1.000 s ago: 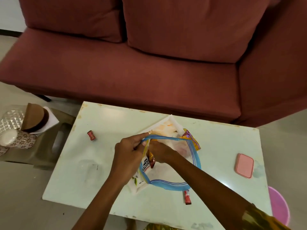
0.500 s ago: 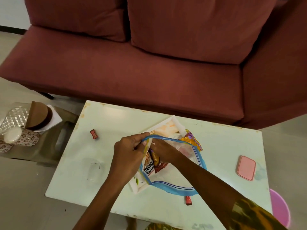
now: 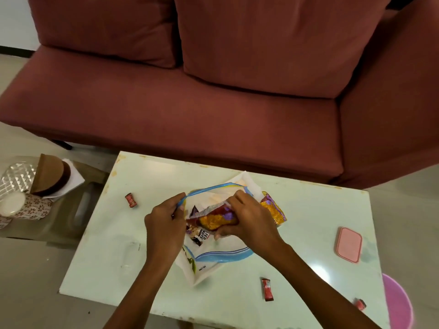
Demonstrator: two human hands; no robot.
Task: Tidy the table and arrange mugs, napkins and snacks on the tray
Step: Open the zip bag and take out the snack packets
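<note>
Both forearms bare; left hand (image 3: 165, 225) and right hand (image 3: 247, 220) ungloved.

We see a pale table (image 3: 154, 276) bearing a zip bag (image 3: 221, 255), three small red sweets (image 3: 131, 200) (image 3: 267, 286) (image 3: 360, 304), and a pink lidded box (image 3: 348, 244) near its right edge.

A dark red sofa (image 3: 213, 110) with two back cushions (image 3: 273, 41) stands beyond the tabletop's far edge. A pink lidded box (image 3: 348, 244) lies near the tabletop's right edge. A pink round bin (image 3: 398, 302) sits off its near right corner.
</note>
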